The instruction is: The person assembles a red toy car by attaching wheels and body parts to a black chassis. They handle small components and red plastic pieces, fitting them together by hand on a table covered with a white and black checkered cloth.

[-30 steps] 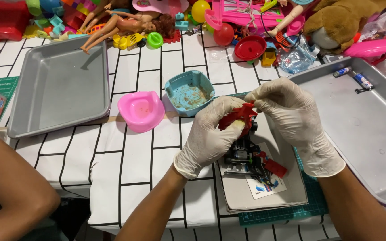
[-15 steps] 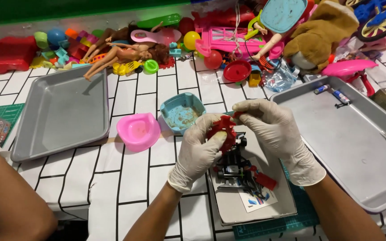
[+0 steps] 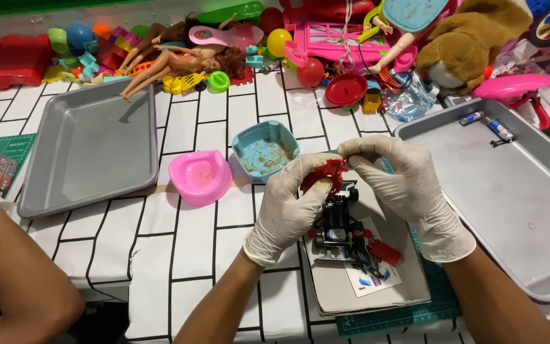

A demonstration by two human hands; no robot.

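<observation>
Red toy part (image 3: pixel 326 175) pinched between both gloved hands above small grey tray (image 3: pixel 408 290), left hand (image 3: pixel 288 207) fingers closed on it, right hand (image 3: pixel 405 185) fingers curled tight onto its top, black toy car chassis (image 3: pixel 338 226) held just beneath, pink potty (image 3: pixel 200 177) and blue bowl (image 3: pixel 265 151) near on worktop (image 3: pixel 179 255).

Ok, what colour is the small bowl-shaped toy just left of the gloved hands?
Pink, a plain glossy pink all over; the head view shows it clearly, lying on the white brick-patterned tabletop.
</observation>
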